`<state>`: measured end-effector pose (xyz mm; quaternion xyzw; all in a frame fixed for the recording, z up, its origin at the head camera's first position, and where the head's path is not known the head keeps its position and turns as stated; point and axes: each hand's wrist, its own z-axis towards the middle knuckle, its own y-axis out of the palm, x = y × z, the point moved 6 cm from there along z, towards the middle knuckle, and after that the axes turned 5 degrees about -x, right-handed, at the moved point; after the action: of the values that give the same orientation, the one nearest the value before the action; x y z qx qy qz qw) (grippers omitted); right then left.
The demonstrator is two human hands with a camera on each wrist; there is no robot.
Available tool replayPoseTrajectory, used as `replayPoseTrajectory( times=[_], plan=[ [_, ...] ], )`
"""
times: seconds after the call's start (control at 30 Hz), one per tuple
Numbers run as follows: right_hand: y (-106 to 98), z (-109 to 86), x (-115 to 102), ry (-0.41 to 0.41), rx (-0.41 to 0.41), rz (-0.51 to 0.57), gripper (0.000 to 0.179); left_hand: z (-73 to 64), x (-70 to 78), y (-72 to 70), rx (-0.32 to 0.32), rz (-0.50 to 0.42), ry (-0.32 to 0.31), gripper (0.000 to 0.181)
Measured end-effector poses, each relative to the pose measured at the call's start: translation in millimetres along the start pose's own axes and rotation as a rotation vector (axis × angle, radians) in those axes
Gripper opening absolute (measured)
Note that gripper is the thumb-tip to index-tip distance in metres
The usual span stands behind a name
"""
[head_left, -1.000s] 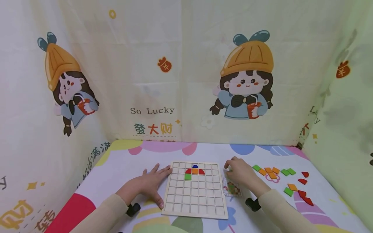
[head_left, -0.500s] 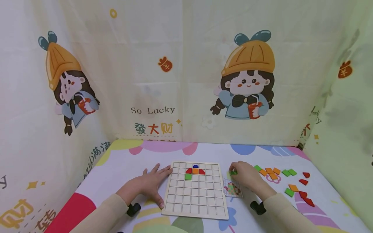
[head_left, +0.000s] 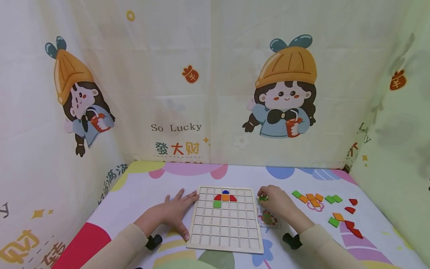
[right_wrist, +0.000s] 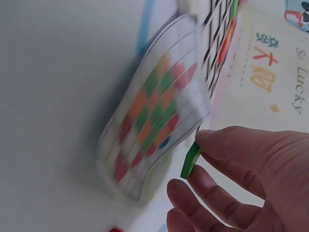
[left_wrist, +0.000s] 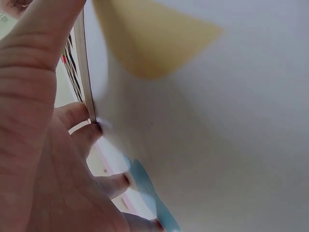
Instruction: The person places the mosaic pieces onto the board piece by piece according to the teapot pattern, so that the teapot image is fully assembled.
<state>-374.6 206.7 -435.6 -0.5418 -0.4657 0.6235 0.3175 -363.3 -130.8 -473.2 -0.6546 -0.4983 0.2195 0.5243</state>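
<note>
I see the right hand pinching a flat green tile, the left hand splayed against a pale gridded wooden board.

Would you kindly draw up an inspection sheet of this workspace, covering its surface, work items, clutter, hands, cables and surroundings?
Surface: table under a white cover with colourful printed shapes.
Work items: gridded board carrying a blue piece, two red pieces, an orange square and a green square; pattern card beside its right edge.
Clutter: loose tiles, green, orange and red, scattered to the right.
Hands: left hand, fingers spread, touches the board's left edge; right hand pinches a green tile.
Cables: nothing seen.
Surroundings: cloth hangings with cartoon figures and lettering at the back and both sides.
</note>
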Motion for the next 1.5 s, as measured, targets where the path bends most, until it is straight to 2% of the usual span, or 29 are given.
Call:
replayPoseTrajectory(
  times=[0.23, 0.37, 0.5, 0.7, 0.87, 1.1, 1.27, 1.5],
  plan=[
    [1, -0.9, -21, -0.018, 0.015, 0.011, 0.016, -1.8, 2.2, -2.6, 0.021, 0.025, -0.016, 0.137],
    [6, 0.9, -31, -0.031, 0.014, 0.020, 0.014, -3.2, -0.3, -3.7, 0.038, 0.056, -0.093, 0.137],
    [11, 3.9, -41, -0.040, 0.006, 0.062, 0.013, -6.0, -1.4, -4.1, 0.033, 0.022, -0.145, 0.137],
    [17, 9.9, -61, -0.092, 0.003, 0.125, 0.018, -8.7, 0.0, -5.6, 0.029, 0.004, -0.142, 0.137],
    [26, 14.9, -77, -0.162, -0.006, 0.129, 0.019, -8.4, 0.2, -4.7, 0.021, -0.002, -0.143, 0.138],
    [34, 17.3, -76, -0.095, -0.013, 0.062, 0.018, -3.3, -0.3, -1.6, 0.012, -0.009, -0.129, 0.137],
    [36, 18.9, -76, -0.074, -0.034, 0.063, 0.020, -3.8, -1.5, -2.8, 0.017, 0.004, -0.143, 0.138],
    [40, 22.3, -88, -0.157, -0.022, 0.039, 0.021, -6.2, 0.5, -3.6, 0.014, -0.009, -0.140, 0.138]
  ],
)
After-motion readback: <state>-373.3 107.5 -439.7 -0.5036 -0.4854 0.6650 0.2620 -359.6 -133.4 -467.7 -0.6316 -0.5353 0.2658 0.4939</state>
